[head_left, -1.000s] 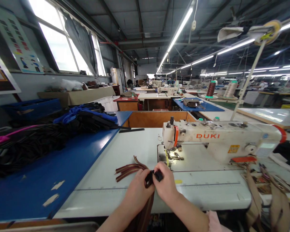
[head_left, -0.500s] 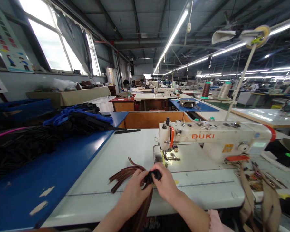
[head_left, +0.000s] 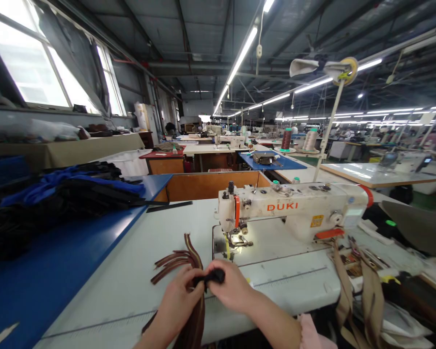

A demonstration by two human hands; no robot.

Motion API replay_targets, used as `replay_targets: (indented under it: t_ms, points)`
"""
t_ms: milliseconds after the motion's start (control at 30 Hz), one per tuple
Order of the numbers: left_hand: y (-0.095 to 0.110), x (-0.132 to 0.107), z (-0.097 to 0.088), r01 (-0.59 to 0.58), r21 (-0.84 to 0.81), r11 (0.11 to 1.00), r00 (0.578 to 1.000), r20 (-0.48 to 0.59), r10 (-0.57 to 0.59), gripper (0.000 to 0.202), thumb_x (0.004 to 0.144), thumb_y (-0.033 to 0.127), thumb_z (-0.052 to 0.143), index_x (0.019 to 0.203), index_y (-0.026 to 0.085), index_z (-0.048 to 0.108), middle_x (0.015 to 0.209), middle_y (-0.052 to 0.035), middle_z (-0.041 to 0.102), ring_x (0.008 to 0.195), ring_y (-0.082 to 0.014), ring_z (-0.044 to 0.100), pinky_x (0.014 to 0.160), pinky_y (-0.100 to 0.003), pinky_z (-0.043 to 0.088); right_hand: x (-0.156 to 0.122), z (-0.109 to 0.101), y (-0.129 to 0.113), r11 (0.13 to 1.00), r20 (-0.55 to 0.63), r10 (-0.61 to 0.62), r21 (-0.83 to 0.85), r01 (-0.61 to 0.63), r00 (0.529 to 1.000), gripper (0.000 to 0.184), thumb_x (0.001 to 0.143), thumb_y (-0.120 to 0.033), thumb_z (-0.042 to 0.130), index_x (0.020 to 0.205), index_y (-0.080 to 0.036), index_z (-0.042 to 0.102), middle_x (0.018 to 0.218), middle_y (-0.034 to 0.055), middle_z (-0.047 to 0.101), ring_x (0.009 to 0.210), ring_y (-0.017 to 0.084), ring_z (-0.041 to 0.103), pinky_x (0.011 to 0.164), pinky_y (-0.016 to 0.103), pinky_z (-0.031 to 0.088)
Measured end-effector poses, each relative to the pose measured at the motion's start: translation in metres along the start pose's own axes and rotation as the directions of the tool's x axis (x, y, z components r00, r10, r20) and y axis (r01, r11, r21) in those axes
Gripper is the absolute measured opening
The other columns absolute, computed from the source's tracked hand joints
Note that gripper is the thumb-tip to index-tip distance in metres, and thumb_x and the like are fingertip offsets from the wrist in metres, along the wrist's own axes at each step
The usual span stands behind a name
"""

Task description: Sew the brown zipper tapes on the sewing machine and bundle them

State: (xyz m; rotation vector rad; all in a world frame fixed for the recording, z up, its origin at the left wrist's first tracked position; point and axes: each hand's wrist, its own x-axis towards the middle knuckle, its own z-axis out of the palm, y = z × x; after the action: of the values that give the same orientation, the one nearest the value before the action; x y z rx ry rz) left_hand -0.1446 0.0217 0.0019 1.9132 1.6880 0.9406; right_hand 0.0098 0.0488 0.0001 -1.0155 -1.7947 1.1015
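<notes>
A bundle of long brown strips (head_left: 193, 253), resembling zipper tape, lies over the front of the pale sewing table (head_left: 131, 271). Its loose ends fan out on the tabletop, and the rest hangs down past the front edge. Around the bundle runs a black strip of fabric (head_left: 217, 275), bunched between my hands. My left hand (head_left: 179, 291) is closed, pinching the black strip against the brown bundle. Close beside it, my right hand (head_left: 228, 286) is closed on the black strip's other part. My fingers partly hide where the strip crosses the bundle.
A DUKI sewing machine (head_left: 287, 208) stands just beyond my hands, its lamp lit. Black and blue straps (head_left: 76, 186) are heaped on the blue table (head_left: 83, 252) at left. Tan webbing (head_left: 372, 291) hangs at right, beside a tool tray (head_left: 363, 264).
My view has swung to the right, so the scene sits further left. Both hands stay together at the bundle, and the black strip looks more bunched at my right hand.
</notes>
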Motion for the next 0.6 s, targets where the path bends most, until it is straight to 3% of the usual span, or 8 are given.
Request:
replay_targets:
  t_ms: [200, 400, 500, 600]
  points:
    - [0.001, 0.002, 0.004, 0.027, -0.012, 1.000, 0.999, -0.026, -0.027, 0.023, 0.070, 0.032, 0.048, 0.076, 0.022, 0.067, 0.071, -0.0017, 0.060, 0.067, -0.0207, 0.059, 0.069, -0.035, 0.049, 0.001, -0.001, 0.001, 0.999, 0.021, 0.003, 0.043, -0.004, 1.000, 0.018, 0.058, -0.008, 0.057, 0.072, -0.020, 0.061, 0.067, -0.0032, 0.058, 0.065, 0.014, 0.053, 0.061, 0.023, 0.038]
    - [-0.004, 0.003, 0.000, -0.003, -0.103, 0.995, 0.998, -0.070, -0.005, 0.021, 0.070, 0.037, 0.050, 0.075, 0.023, 0.065, 0.080, -0.0033, 0.067, 0.079, -0.0243, 0.064, 0.077, -0.037, 0.052, 0.003, 0.007, 0.007, 0.996, -0.043, -0.028, 0.083, 0.032, 0.999, 0.015, 0.058, -0.009, 0.056, 0.070, -0.019, 0.056, 0.065, -0.0036, 0.054, 0.060, 0.012, 0.049, 0.057, 0.022, 0.036]
    - [-0.002, 0.000, 0.006, 0.002, -0.165, 0.986, 0.995, -0.098, -0.019, 0.024, 0.069, 0.039, 0.053, 0.081, 0.022, 0.065, 0.086, -0.0049, 0.068, 0.085, -0.0253, 0.065, 0.079, -0.036, 0.053, 0.004, 0.009, 0.007, 0.997, -0.129, -0.075, -0.004, 0.075, 0.989, 0.016, 0.056, -0.007, 0.054, 0.065, -0.020, 0.050, 0.062, -0.0048, 0.049, 0.059, 0.011, 0.046, 0.056, 0.021, 0.033]
    - [0.009, -0.010, 0.018, 0.090, -0.288, 0.953, 0.992, -0.060, -0.112, 0.035, 0.070, 0.043, 0.056, 0.095, 0.019, 0.061, 0.098, -0.0067, 0.069, 0.081, -0.0234, 0.067, 0.070, -0.032, 0.055, 0.005, 0.012, 0.009, 0.994, -0.246, -0.099, -0.070, 0.084, 0.964, 0.017, 0.056, -0.008, 0.051, 0.064, -0.020, 0.043, 0.060, -0.0058, 0.044, 0.057, 0.011, 0.041, 0.053, 0.021, 0.027]
